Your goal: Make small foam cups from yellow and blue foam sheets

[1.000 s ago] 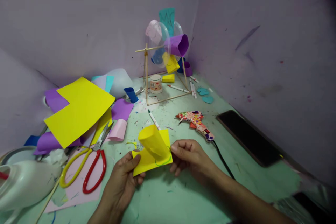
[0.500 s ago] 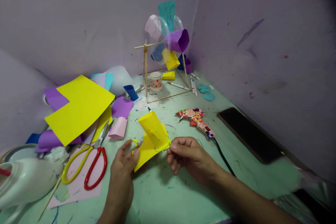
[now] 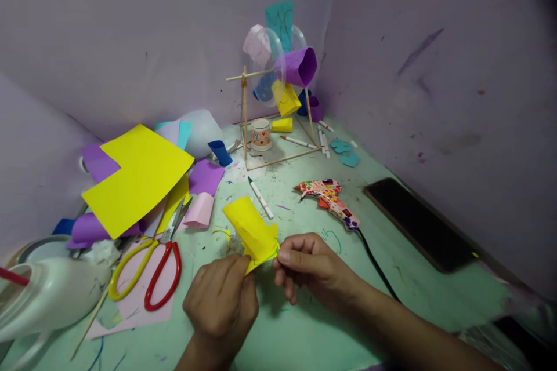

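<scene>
Between my hands, above the green table [image 3: 322,307], is a yellow paper piece [image 3: 252,229], with a rolled part standing up from a flat base. My left hand [image 3: 224,295] is closed on its near left corner, knuckles toward me. The thumb and forefinger of my right hand [image 3: 308,261] pinch its right edge, beside a green line drawn along the bottom. Just behind the paper lies a white marker [image 3: 260,198] with a dark green tip. A thin yellow scrap [image 3: 224,237] rests on the table left of the paper.
Scissors [image 3: 167,237] with yellow and red handles lie left, near yellow sheets [image 3: 139,179] and a white bottle [image 3: 52,295]. A flowered glue gun [image 3: 326,194] and a phone [image 3: 420,223] lie right. At the back stands a stick frame [image 3: 246,122] carrying a paper-cupped wheel [image 3: 278,64].
My left hand has moved right and closed over the paper's near corner. The yellow paper has tilted left and come lower, uncovering the marker behind it. My right hand keeps its pinch.
</scene>
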Motion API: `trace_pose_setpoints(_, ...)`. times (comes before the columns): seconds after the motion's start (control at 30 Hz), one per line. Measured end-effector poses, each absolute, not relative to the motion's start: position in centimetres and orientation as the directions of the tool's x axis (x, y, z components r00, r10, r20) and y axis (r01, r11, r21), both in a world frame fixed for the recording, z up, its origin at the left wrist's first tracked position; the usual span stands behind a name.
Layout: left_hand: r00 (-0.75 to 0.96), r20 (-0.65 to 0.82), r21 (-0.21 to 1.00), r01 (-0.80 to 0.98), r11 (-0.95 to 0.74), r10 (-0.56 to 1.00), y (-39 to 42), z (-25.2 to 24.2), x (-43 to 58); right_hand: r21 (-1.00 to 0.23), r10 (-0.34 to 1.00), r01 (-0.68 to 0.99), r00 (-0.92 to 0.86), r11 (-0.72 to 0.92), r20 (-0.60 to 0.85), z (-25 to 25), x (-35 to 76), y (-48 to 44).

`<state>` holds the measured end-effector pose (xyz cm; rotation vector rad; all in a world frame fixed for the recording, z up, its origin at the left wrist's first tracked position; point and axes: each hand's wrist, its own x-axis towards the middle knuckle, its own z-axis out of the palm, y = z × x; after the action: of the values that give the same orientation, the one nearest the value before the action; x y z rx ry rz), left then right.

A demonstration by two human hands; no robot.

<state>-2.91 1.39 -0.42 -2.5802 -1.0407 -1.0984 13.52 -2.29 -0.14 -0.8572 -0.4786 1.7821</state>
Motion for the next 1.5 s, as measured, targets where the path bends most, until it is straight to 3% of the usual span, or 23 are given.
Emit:
trace_pose_setpoints(0.2, 0.455, 0.69, 0.176, 0.649, -0.74, 0.563, 1.7, -0.5, -2.9, -0.718, 0.908, -0.56, -0.197, -0.414, -0.369, -0.6, 13.7, -2.1)
trace_pose_setpoints(0.37, 0.471, 0.719, 0.171, 0.592, -0.788, 0.511, 2.3, -0.5, -3.1, -0.755, 0.943, -0.576, -0.09, -0.312, -0.321, -0.4, 13.5, -1.8)
trace_pose_setpoints(0.47, 0.492, 0.729, 0.11, 0.602, -0.791, 0.476, 2.5, -0.3, -3.2, -0.753, 0.941, -0.58, -0.083, -0.312, -0.327, 0.1, 13.2, -1.6)
trace_pose_setpoints(0.57, 0.522, 0.767, -0.034, 0.613, -0.789, 0.372, 2.7, -0.1, -3.5, -0.788, 0.938, -0.52, -0.085, -0.33, -0.337, 0.7, 13.0, -1.5)
trace_pose_setpoints(0.67, 0.564, 0.776, -0.147, 0.597, -0.789, 0.282, 2.9, -0.1, -3.9, -0.881, 0.947, -0.35, -0.062, -0.317, -0.316, 1.2, 13.7, -1.7)
trace_pose_setpoints(0.77, 0.584, 0.766, -0.17, 0.585, -0.793, 0.266, 3.0, -0.3, -4.0, -0.973, 0.965, 0.067, 0.154, -0.223, -0.211, 1.7, 15.9, -2.3)
trace_pose_setpoints(0.8, 0.581, 0.767, -0.165, 0.588, -0.792, 0.272, 3.0, -0.4, -4.0, -0.945, 0.949, 0.256, 0.288, -0.203, -0.126, 1.8, 16.9, -2.6)
trace_pose_setpoints(0.87, 0.579, 0.76, -0.148, 0.597, -0.789, 0.295, 3.0, -0.5, -3.9, -0.759, 0.843, 0.579, 0.532, -0.297, 0.076, 2.1, 19.1, -3.0)
trace_pose_setpoints(0.9, 0.581, 0.757, -0.144, 0.597, -0.79, 0.301, 3.0, -0.5, -3.8, -0.624, 0.791, 0.664, 0.6, -0.411, 0.118, 2.2, 20.1, -3.1)
trace_pose_setpoints(0.97, 0.565, 0.771, -0.132, 0.593, -0.794, 0.293, 3.0, -0.5, -3.6, -0.393, 0.782, 0.738, 0.619, -0.549, 0.07, 2.3, 21.8, -3.1)
trace_pose_setpoints(1.03, 0.551, 0.782, -0.119, 0.591, -0.798, 0.291, 3.1, -0.4, -3.5, -0.263, 0.802, 0.766, 0.594, -0.587, -0.059, 2.1, 22.6, -2.7)
trace_pose_setpoints(1.17, 0.54, 0.784, -0.108, 0.606, -0.788, 0.308, 3.1, -0.4, -3.7, -0.207, 0.807, 0.781, 0.561, -0.59, -0.183, 1.5, 22.9, -1.6)
trace_pose_setpoints(1.33, 0.538, 0.787, -0.112, 0.608, -0.786, 0.304, 3.1, -0.5, -4.0, -0.426, 0.777, 0.651, 0.55, -0.628, -0.306, 1.6, 23.3, -0.4)
trace_pose_setpoints(1.5, 0.518, 0.799, -0.099, 0.614, -0.783, 0.305, 3.3, -0.5, -4.0, -0.641, 0.808, 0.492, 0.374, -0.589, -0.455, 1.4, 22.5, -0.7)
